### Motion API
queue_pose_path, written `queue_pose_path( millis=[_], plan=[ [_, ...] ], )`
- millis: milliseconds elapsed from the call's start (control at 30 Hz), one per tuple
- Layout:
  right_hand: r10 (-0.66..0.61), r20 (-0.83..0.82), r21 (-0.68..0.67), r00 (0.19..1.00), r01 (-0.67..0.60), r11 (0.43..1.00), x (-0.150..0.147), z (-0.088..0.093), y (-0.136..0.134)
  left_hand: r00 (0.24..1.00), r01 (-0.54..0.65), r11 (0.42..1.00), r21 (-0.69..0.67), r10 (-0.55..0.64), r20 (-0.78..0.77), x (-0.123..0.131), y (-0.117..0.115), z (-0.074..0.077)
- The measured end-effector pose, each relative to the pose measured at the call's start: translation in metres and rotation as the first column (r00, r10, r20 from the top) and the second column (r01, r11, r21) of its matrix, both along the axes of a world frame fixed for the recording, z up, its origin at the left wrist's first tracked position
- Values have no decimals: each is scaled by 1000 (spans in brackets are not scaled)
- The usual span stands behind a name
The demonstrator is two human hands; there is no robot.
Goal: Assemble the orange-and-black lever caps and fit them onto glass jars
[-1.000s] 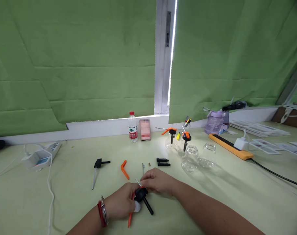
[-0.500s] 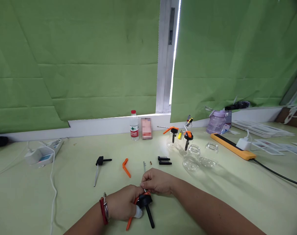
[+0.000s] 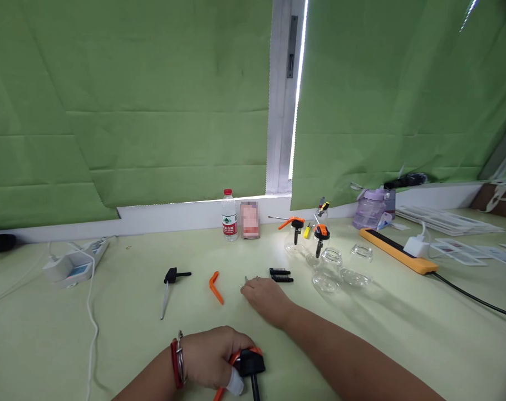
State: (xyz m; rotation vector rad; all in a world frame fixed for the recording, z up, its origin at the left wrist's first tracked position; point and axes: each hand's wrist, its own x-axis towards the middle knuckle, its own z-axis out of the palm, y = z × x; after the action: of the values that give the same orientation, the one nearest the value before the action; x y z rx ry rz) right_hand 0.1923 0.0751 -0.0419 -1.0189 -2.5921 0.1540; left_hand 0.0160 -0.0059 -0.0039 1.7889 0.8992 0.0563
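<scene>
My left hand (image 3: 215, 356), with a white wrap on one digit, is closed around a black cap-like spray head (image 3: 251, 363) that has an orange lever and a black tube pointing down. Stretched forward, my right hand (image 3: 266, 299) rests on the table with fingers bent together over a tiny metal piece (image 3: 246, 278); its fingertips are mostly hidden. Left of it lies an orange lever (image 3: 215, 287). Two black ridged parts (image 3: 281, 275) are just beyond it on the right. A black head with a metal stem (image 3: 170, 275) lies farther left.
Clear jars (image 3: 328, 273) stand at the right, with two orange-and-black spray heads (image 3: 321, 231) behind. A water bottle (image 3: 229, 217) is by the wall. Power strips sit at left (image 3: 79, 264) and right (image 3: 397, 250); a white cable (image 3: 89, 312) runs down the left.
My right hand has left the spray head and moved forward to the small metal piece. My left hand, still gripping the spray head, has shifted slightly down and tilted it.
</scene>
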Motion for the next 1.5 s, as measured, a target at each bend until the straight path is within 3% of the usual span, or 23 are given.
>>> queue_pose_path(
  millis=[133,200,300,400,467,533,600,633,733,800,833,900,967,1000,1133,1500],
  plan=[
    [34,243,137,970,-69,988,-3,-2,1,999,-46,997,-69,48,21,-1,2,-4],
    [39,268,145,963,-81,986,-3,0,-1,994,-80,993,-92,86,62,-1,4,-3],
    [21,91,43,996,-25,999,-2,4,-7,974,-173,983,-68,181,135,-1,7,-2],
    [-91,-311,-255,946,9,967,1,9,-19,942,-299,954,20,292,165,-1,12,-4],
    [-194,-482,-539,855,-115,834,3,12,-28,918,-373,922,105,350,187,-1,15,-6],
    [-273,-522,-737,808,-266,622,4,14,-34,902,-410,895,176,369,222,1,16,-8],
    [-312,-525,-810,792,-351,470,5,16,-36,902,-410,886,216,360,236,2,15,-9],
    [-330,-528,-819,782,-367,442,5,18,-36,905,-407,884,232,355,234,2,15,-9],
    [-440,-541,-821,717,-337,460,9,25,-27,899,-432,851,298,381,215,-2,18,-8],
    [-563,-563,-813,606,-283,508,17,31,-18,869,-495,790,362,448,209,-10,25,-8],
    [-613,-585,-801,531,-263,538,22,34,-13,833,-552,733,399,509,217,-15,29,-8],
    [-660,-628,-775,413,-247,582,33,38,-4,680,-704,543,458,700,216,-27,40,-10],
    [-667,-641,-765,381,-234,601,41,38,2,517,-776,378,505,839,167,-40,51,-14],
    [-666,-638,-766,386,-228,601,44,37,3,471,-775,339,534,873,129,-45,55,-16],
    [-660,-618,-779,428,-224,585,45,31,3,470,-721,345,601,881,58,-54,66,-25],
    [-659,-580,-799,479,-175,576,39,25,2,595,-692,398,603,787,163,-48,62,-26]
  ],
)
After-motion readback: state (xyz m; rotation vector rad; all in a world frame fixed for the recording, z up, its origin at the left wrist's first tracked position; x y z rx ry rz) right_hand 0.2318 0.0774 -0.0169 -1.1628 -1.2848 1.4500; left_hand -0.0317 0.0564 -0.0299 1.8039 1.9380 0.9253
